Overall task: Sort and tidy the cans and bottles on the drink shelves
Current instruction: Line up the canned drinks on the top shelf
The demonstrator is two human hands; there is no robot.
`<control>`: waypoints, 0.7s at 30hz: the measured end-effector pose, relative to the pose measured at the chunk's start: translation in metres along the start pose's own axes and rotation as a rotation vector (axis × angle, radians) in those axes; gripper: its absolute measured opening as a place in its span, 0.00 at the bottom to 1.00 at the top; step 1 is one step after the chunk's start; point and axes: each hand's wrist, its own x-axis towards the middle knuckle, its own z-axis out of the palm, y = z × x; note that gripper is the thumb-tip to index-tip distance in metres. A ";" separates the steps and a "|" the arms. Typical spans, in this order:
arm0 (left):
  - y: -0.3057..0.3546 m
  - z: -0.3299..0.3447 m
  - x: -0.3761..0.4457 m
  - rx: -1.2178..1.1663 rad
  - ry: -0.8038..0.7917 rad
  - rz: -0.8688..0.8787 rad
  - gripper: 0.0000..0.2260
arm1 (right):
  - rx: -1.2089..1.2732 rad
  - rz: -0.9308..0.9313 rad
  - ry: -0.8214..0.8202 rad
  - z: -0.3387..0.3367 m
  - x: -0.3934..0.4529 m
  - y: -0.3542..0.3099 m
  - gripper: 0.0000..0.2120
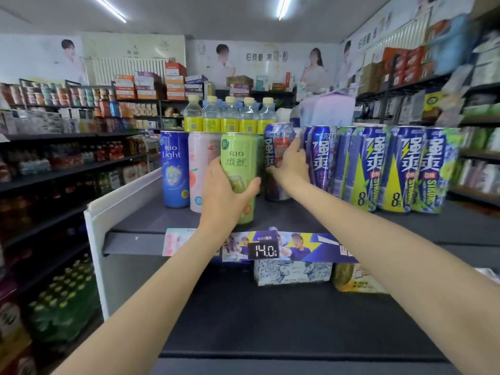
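Observation:
On the top shelf (297, 220) my left hand (224, 190) grips a tall green RIO can (238, 161) that stands near the front edge. My right hand (290, 165) holds a blue RIO can with a red patch (277, 147), which tilts slightly left. Left of the green can stand a pink can (198, 169) and a blue RIO Light can (175, 169). A row of several blue-and-yellow cans (378, 169) runs to the right. Behind them stand several clear bottles with yellow labels (230, 117).
A price strip reading 14.0 (266, 250) hangs on the shelf's front edge. On the lower shelf (243, 320) sit a white-and-blue carton (292, 272) and a yellow pack (354, 280). Stocked shelves line the left aisle (54, 171) and the right wall (473, 131).

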 end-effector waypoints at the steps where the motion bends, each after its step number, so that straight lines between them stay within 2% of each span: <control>1: 0.000 0.000 0.000 -0.006 -0.009 0.000 0.26 | 0.016 -0.008 0.000 -0.006 -0.003 0.002 0.40; 5: -0.003 0.001 0.002 -0.044 -0.043 -0.010 0.25 | 0.033 0.019 0.019 -0.031 -0.014 0.020 0.38; 12: -0.008 0.002 0.003 -0.061 -0.063 -0.009 0.25 | -0.079 0.107 0.126 -0.066 -0.023 0.046 0.43; 18: -0.010 0.003 0.005 -0.055 -0.067 -0.009 0.25 | -0.195 0.016 0.201 -0.054 -0.040 0.056 0.41; 21: -0.009 0.002 0.005 -0.067 -0.071 -0.008 0.25 | -0.155 0.085 0.145 -0.049 -0.044 0.062 0.44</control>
